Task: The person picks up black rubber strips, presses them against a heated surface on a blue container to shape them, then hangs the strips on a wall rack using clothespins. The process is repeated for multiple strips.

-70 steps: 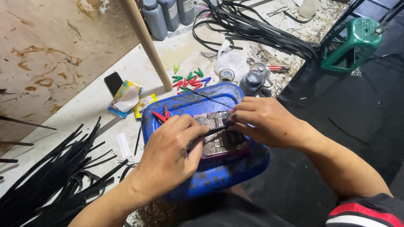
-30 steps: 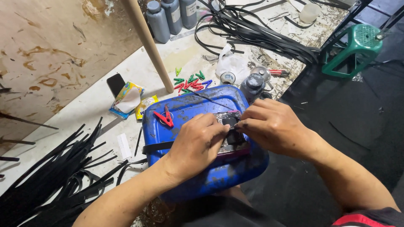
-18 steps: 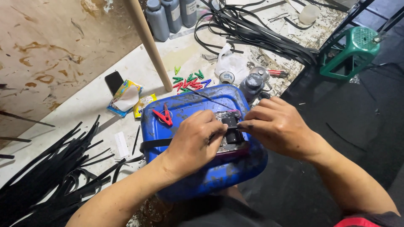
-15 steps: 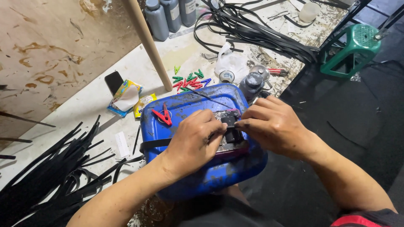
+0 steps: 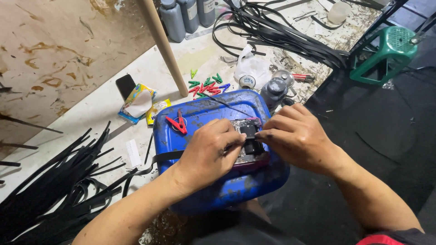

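Black strap (image 5: pixel 169 157) lengthwise L-R, under both hands' grip.

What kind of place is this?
Probably a small hand workshop: black strips heaped on a stained floor, dark bottles, loose clips, and a blue jerrycan serving as the work surface.

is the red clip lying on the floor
No, the red clip lies on top of the blue container, left of the left hand.
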